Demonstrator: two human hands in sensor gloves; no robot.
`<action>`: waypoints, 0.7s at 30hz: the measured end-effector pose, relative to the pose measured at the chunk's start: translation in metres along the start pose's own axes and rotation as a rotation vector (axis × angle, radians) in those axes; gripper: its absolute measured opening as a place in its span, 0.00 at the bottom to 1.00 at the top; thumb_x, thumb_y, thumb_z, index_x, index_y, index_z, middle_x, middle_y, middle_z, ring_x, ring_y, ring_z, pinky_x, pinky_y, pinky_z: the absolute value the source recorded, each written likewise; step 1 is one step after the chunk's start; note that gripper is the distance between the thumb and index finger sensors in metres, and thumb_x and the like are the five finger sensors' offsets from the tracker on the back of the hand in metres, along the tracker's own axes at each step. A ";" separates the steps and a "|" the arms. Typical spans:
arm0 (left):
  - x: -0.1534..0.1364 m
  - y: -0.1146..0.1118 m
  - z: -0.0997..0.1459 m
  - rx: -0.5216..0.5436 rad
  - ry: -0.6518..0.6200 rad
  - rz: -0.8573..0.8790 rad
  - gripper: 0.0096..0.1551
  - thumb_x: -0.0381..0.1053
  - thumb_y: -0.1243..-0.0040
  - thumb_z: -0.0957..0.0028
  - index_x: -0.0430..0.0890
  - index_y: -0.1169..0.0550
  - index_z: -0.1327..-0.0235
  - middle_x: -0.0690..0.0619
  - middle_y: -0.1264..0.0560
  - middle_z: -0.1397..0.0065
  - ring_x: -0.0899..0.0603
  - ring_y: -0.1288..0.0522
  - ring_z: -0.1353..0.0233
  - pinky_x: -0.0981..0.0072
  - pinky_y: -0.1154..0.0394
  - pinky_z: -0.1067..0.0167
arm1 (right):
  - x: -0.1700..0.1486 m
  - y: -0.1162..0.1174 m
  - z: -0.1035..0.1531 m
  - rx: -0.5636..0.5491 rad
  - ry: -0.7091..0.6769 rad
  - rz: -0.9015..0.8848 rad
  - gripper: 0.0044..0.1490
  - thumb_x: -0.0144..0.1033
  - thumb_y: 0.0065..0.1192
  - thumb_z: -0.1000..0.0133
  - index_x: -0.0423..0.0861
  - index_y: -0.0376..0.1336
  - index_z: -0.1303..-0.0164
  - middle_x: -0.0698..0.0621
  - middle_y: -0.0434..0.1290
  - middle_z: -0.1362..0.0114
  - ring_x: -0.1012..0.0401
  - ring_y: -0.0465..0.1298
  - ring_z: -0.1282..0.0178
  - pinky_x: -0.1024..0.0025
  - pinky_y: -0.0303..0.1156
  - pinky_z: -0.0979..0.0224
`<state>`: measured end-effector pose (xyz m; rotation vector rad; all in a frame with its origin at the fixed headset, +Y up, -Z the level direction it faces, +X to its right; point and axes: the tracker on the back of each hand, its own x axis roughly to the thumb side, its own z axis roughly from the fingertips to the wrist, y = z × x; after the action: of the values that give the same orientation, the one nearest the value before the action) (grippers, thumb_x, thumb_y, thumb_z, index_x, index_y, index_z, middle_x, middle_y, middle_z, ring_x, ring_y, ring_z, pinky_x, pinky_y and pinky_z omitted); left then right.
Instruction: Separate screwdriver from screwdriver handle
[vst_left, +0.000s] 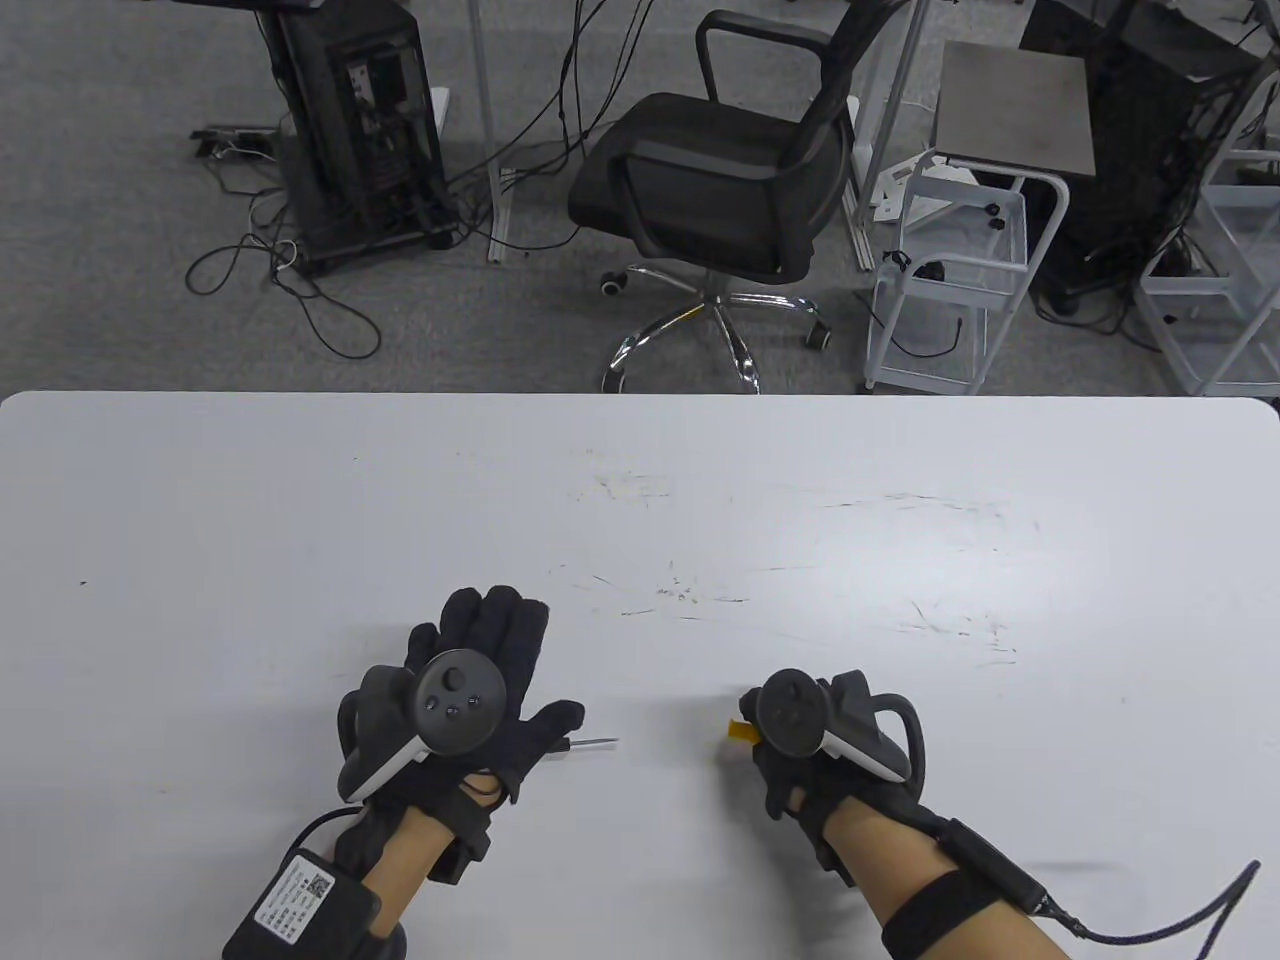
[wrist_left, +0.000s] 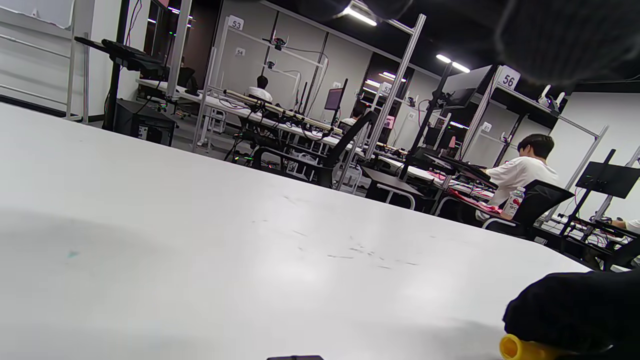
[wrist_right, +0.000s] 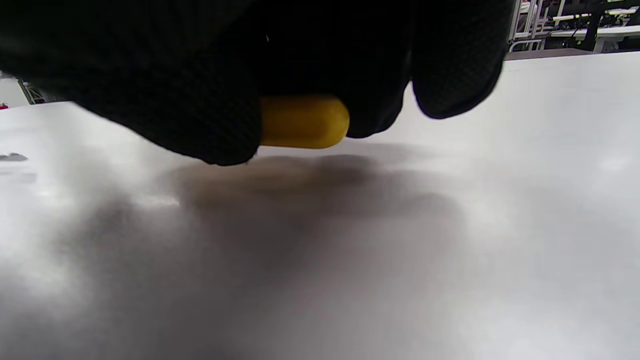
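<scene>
Shaft: thin metal screwdriver (vst_left: 592, 743) lying flat on the white table (vst_left: 640, 480), tip poking out to the right from under the left thumb, long axis running left to right across the near edge.

Handle: yellow screwdriver handle (wrist_right: 303, 121) wrapped in the right fist, one rounded end showing past the fingers; a sliver of yellow also peeking out on the fist's left side in the table view, open end visible low in the left wrist view.

Gap: bare table between shaft tip and handle, the two parts already apart and roughly in line with each other.

Left hand (vst_left: 480, 690): palm down, fingers spread wide and flat, thumb lying over the shaft's near end; pressing or merely covering, cannot tell, but no curled grip on it.

Right hand (vst_left: 800, 740): curled tight around the handle, held just off the surface by the look of the shadow beneath it in the right wrist view.

Key relation: handle to the right of the shaft tip, both along one left-right line; right hand the only one carrying anything, left hand nearest the shaft.

Progress: looks like separation done; likely remaining, setting the handle down clear of the shaft.

Risk: round handle, prone to rolling once released.
</scene>
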<state>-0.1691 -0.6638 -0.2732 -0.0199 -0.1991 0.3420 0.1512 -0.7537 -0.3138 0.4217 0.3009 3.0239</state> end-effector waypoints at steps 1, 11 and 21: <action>0.000 0.000 0.000 -0.005 -0.001 -0.001 0.56 0.77 0.42 0.57 0.61 0.50 0.19 0.56 0.55 0.14 0.33 0.57 0.12 0.32 0.54 0.22 | 0.000 0.002 -0.001 0.011 0.006 0.014 0.33 0.40 0.75 0.41 0.50 0.62 0.28 0.51 0.65 0.27 0.44 0.71 0.32 0.41 0.69 0.29; 0.000 0.000 -0.001 -0.005 0.004 -0.009 0.56 0.77 0.41 0.57 0.61 0.49 0.19 0.56 0.54 0.14 0.33 0.56 0.12 0.31 0.54 0.22 | 0.002 0.005 -0.001 0.014 0.007 0.039 0.33 0.40 0.74 0.41 0.49 0.62 0.26 0.50 0.65 0.25 0.44 0.72 0.31 0.41 0.69 0.29; -0.002 0.001 -0.001 -0.018 0.014 -0.022 0.56 0.77 0.41 0.57 0.61 0.49 0.19 0.56 0.54 0.14 0.33 0.56 0.12 0.31 0.54 0.22 | 0.001 -0.009 0.002 0.024 -0.007 -0.022 0.39 0.44 0.75 0.41 0.48 0.58 0.23 0.51 0.59 0.20 0.41 0.66 0.24 0.39 0.66 0.27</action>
<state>-0.1708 -0.6635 -0.2744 -0.0378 -0.1884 0.3183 0.1509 -0.7441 -0.3137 0.4280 0.3389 2.9998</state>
